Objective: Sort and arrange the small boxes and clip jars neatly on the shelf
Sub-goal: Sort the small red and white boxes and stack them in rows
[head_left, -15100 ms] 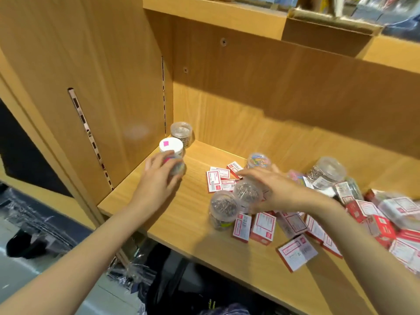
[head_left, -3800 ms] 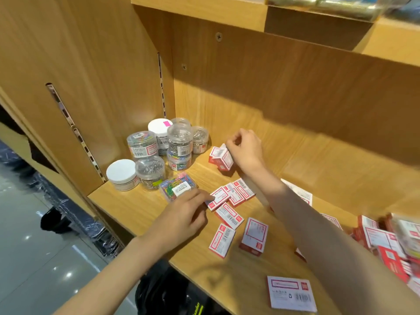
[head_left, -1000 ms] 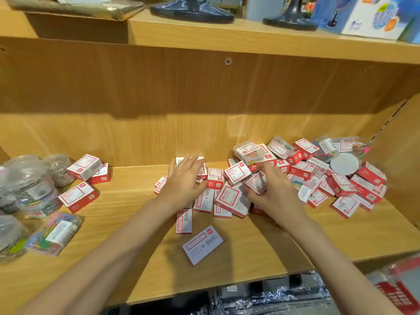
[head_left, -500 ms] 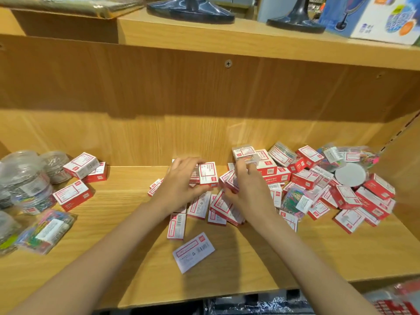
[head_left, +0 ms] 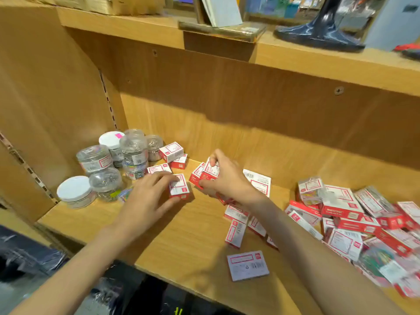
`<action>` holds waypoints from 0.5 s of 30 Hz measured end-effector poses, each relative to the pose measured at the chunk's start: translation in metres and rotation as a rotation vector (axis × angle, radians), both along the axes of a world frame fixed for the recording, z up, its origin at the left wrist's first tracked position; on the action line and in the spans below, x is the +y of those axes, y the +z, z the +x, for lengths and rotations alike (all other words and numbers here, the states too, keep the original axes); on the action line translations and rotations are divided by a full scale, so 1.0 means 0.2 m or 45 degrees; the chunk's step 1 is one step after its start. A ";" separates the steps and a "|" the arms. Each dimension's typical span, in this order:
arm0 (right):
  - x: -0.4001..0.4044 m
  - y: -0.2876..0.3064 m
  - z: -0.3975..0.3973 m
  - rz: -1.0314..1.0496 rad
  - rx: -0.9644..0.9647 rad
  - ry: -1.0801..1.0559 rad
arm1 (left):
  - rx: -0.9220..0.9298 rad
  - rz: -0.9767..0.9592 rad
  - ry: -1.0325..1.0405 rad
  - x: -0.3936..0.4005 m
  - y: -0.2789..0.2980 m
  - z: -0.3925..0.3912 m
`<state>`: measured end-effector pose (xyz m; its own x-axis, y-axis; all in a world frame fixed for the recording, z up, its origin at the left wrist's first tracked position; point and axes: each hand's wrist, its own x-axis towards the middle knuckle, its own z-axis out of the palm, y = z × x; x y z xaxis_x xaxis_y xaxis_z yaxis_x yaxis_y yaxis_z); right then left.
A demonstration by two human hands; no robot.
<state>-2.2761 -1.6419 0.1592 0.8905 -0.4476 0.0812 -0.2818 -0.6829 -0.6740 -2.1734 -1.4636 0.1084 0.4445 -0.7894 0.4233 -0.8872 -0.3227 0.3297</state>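
Several clear clip jars (head_left: 134, 153) with white or clear lids stand grouped in the shelf's left back corner. Two small red-and-white boxes (head_left: 171, 152) lie stacked right beside them. My left hand (head_left: 147, 198) grips one small red-and-white box (head_left: 179, 186) on the wooden shelf (head_left: 181, 242). My right hand (head_left: 223, 178) holds a bunch of small boxes (head_left: 205, 172) just to its right, fingers curled round them. A loose pile of red-and-white boxes (head_left: 354, 217) covers the shelf's right side.
A flat white box (head_left: 247, 266) lies near the shelf's front edge. A few small boxes (head_left: 236, 228) lie scattered beneath my right forearm. A wooden side panel (head_left: 52, 98) closes the left. The upper shelf (head_left: 295, 57) carries a dark stand base (head_left: 318, 35).
The view has swung left toward the jars. Both hands have carried small boxes from the middle pile over to the left part of the shelf.
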 end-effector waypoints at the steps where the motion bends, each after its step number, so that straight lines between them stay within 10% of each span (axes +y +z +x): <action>1: 0.01 -0.02 0.06 -0.001 0.018 0.007 | -0.089 0.085 -0.008 0.03 -0.02 0.01; 15: 0.08 -0.17 0.30 0.035 -0.161 -0.200 | -0.097 0.194 0.256 0.09 -0.12 0.07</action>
